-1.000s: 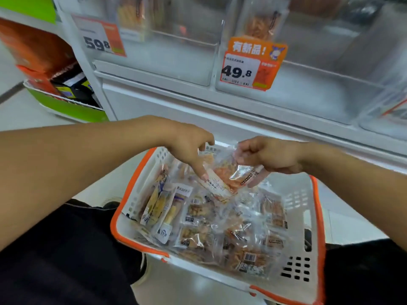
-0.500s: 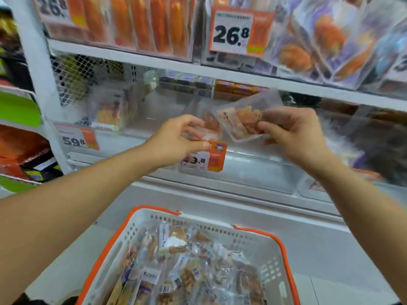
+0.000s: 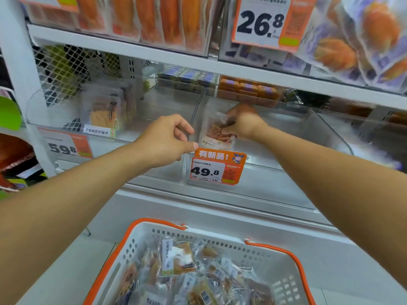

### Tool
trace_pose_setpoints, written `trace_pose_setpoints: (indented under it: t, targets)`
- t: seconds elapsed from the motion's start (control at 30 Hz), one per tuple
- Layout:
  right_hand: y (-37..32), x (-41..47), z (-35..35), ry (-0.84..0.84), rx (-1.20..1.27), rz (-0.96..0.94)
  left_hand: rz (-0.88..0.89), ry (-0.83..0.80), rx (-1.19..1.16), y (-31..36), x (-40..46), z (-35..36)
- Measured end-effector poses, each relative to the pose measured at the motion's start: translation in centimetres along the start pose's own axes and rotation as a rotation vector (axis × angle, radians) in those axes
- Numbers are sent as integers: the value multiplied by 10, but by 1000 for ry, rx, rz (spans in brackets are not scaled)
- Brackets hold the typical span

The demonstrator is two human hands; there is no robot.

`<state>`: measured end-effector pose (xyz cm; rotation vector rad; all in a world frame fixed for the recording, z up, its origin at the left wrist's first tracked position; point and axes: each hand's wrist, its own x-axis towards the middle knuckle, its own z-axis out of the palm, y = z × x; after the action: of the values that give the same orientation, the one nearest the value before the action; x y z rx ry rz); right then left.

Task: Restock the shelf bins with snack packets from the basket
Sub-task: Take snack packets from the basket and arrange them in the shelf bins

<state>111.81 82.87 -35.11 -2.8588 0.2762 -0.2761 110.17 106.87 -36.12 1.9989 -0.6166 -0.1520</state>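
A white basket with an orange rim (image 3: 154,223) sits low in front of me, holding several clear snack packets (image 3: 178,258). My right hand (image 3: 244,123) reaches inside a clear shelf bin (image 3: 326,137) and grips a clear packet of orange snack strips (image 3: 217,134), held upright near the bin's front left corner. My left hand (image 3: 165,139) hovers just outside that bin, thumb and fingers loosely curled with nothing in them, beside the front wall above the 49.8 price tag (image 3: 217,168).
The neighbouring clear bin on the left (image 3: 66,128) holds a couple of packets (image 3: 105,113) behind a 59.8 tag (image 3: 66,146). The shelf above carries orange packs and a 26.8 tag (image 3: 264,20). A white mesh panel backs the shelf at the left.
Both hands rose from the basket to the shelf. My right hand carried the orange snack packet up and pushed it into the bin; my left hand let go of it.
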Motion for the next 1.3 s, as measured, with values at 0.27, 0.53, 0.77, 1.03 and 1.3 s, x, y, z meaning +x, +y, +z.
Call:
trace_pose_setpoints:
  t: [0.27,0.53,0.77,1.03,1.3]
  targets:
    - [2,4,5,104,7,38,-21,22,47,-2,1,2]
    - [14,-8,-2,215,31,46,-103,62,168,-1,-3,1]
    - [13,-16,0,205,-3,25,-89,53,225,1,-12,1]
    - [-35,-128,-5,861,180,-251,-68,-400,608,-2,-35,-6]
    - [-44,-222,188,-864,-21,-235,-303,-1113,983,-59,-82,32]
